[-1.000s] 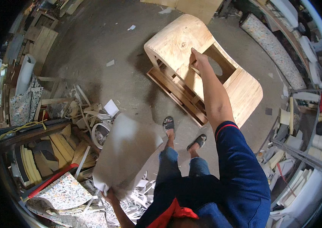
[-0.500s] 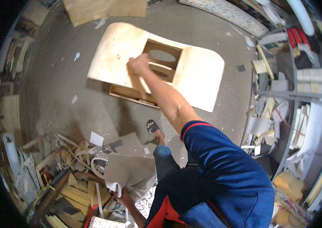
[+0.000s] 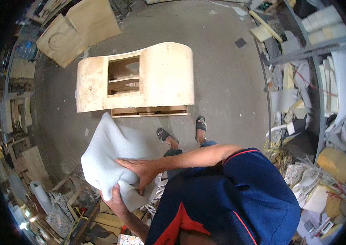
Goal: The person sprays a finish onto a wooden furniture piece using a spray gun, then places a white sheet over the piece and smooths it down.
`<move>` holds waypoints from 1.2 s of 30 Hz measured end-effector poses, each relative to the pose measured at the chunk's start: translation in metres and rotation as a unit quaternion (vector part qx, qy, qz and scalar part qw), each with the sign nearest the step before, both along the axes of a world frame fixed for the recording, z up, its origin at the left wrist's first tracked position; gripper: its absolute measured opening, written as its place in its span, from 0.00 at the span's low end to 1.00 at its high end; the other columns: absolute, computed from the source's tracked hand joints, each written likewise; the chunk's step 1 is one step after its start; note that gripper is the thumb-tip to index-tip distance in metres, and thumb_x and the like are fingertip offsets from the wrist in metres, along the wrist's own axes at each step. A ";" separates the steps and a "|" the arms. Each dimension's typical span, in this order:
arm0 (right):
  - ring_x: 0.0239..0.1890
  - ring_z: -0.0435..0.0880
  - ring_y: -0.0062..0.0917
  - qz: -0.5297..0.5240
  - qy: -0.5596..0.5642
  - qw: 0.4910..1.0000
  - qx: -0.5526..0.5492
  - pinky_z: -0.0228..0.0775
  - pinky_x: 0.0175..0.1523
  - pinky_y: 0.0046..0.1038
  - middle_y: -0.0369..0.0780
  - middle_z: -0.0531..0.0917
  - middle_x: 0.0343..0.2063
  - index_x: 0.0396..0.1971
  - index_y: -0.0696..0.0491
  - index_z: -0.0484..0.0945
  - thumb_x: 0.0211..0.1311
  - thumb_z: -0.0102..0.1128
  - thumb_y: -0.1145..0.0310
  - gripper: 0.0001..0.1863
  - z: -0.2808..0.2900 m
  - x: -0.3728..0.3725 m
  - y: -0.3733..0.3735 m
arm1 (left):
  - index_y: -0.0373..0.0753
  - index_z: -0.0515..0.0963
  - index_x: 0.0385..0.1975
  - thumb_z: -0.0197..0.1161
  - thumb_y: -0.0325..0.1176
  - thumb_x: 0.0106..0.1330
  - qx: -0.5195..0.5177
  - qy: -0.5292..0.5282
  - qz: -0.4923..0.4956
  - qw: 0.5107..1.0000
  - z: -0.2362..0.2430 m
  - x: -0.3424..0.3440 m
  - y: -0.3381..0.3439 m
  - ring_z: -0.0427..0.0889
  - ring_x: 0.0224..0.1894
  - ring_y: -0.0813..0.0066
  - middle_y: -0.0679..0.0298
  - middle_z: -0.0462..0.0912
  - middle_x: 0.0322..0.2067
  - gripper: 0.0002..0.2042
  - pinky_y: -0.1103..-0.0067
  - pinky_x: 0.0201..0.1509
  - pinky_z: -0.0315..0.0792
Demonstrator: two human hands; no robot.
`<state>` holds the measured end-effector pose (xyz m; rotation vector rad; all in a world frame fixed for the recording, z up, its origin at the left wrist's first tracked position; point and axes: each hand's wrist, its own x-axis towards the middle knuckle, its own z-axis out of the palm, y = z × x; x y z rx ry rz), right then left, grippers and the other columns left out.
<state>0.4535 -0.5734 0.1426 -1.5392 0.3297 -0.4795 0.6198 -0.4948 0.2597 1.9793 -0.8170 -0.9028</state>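
Observation:
A soft, pale grey foam sheet (image 3: 103,153) hangs bunched up in front of me at the lower left. My left hand (image 3: 115,201) grips its lower edge, fingers closed on the material. Higher on the same sheet, my right hand (image 3: 142,169) holds a fold between thumb and fingers. Beyond the sheet, a curved plywood furniture frame (image 3: 166,73) rests on the floor, touched by neither hand. A rectangular opening (image 3: 124,75) in its top shows inner boards, and a lower wooden base (image 3: 150,111) sticks out along its near side.
Plywood panels (image 3: 93,22) lie at the far left. Shelving with foam and sheet material (image 3: 324,81) lines the right side. Wood and foam scraps (image 3: 107,220) are heaped at the lower left, with more scraps (image 3: 311,183) at the lower right. My feet stand near the frame.
My right hand has left the plywood frame and taken hold of the foam sheet. The sheet is raised and spread wider in front of me. The frame now appears turned and further left.

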 end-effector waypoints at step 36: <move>0.41 0.85 0.32 -0.111 0.180 0.977 -0.010 0.75 0.47 0.33 0.45 0.85 0.37 0.47 0.58 0.77 0.47 0.63 0.75 0.22 0.014 -0.141 0.018 | 0.32 0.71 0.55 0.72 0.35 0.51 -0.096 -0.032 -0.086 0.991 -0.032 -0.154 -0.016 0.77 0.51 0.56 0.49 0.75 0.47 0.31 0.67 0.56 0.70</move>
